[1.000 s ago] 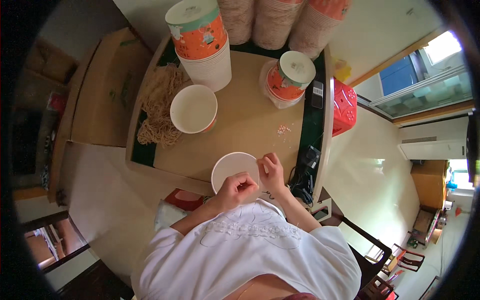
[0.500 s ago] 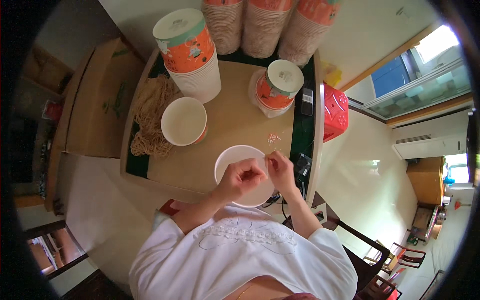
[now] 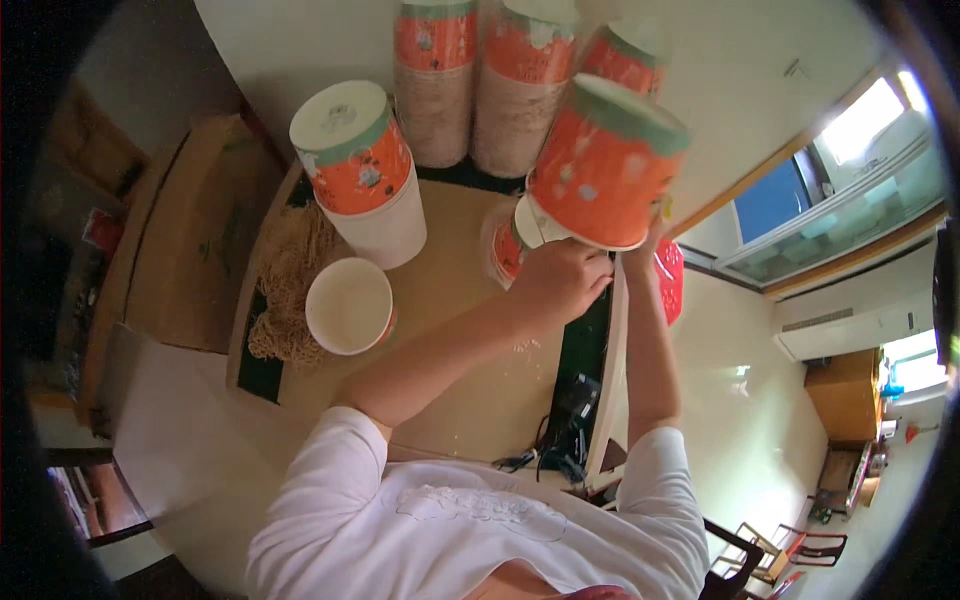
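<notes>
An orange paper bucket (image 3: 605, 165) with a green band round its base is held up at the right, tilted, base upward and rim down. My right hand (image 3: 642, 245) grips it at the right side of the rim; the bucket hides part of the fingers. My left hand (image 3: 562, 285) is closed just under the rim, fingers curled, and what they pinch, if anything, is hidden. Beneath the hands, a shorter upside-down paper bucket (image 3: 508, 250) in clear wrapping is partly covered. Another paper bucket (image 3: 350, 305) stands mouth up on the table at the left.
Behind it rises a tall upside-down stack of paper buckets (image 3: 385, 215). Wrapped stacks (image 3: 433, 110) line the back. Tan string (image 3: 285, 290) lies along the left edge. A small black device (image 3: 578, 395) with cables sits front right. A red stool (image 3: 668, 285) stands beyond the right edge.
The bucket rose from in front of me toward the far right and turned base up. Both hands moved with it. The view has shifted, showing more of the back stacks.
</notes>
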The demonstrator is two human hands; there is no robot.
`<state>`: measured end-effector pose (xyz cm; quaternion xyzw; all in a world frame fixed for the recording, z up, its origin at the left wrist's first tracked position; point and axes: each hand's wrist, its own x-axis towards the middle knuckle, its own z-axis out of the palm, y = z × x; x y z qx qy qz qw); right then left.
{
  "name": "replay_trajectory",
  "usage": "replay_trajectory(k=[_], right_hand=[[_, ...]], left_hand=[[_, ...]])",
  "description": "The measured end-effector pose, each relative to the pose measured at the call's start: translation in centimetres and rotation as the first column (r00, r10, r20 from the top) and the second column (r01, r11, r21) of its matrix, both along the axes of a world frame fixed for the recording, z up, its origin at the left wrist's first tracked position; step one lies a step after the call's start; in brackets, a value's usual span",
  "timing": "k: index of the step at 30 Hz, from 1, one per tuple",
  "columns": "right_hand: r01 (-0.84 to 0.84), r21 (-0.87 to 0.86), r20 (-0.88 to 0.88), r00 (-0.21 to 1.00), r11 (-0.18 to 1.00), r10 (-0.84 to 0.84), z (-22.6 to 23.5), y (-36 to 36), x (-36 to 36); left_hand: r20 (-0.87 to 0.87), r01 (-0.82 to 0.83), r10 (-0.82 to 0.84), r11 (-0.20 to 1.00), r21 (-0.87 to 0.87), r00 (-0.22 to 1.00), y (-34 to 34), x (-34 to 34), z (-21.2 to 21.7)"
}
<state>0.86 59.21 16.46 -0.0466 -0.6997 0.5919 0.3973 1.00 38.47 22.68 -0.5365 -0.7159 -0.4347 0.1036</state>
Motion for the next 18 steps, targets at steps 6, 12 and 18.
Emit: replay_trajectory(k=[6, 12, 18], right_hand=[[-0.042, 0.25, 0.223, 0.975, 0.967, -0.015, -5.4, -0.1, -3.7], [-0.204, -0.132, 0.411, 0.879, 0.97, 0.241, -16.8, 5.6, -3.0], [0.092, 0.44, 0.149, 0.974, 0.893, -0.174, -3.9, 0.7, -0.5]], left_hand=[[-0.025, -0.155, 0.154, 0.959, -0.237, 0.988, 1.9, -2.6, -13.0], [-0.116, -0.175, 0.149, 0.95, -0.258, 0.982, 2.7, -1.1, -19.9], [-0.124, -0.13, 0.079, 0.863, -0.488, 0.989, 0.7, -0.2, -22.3]])
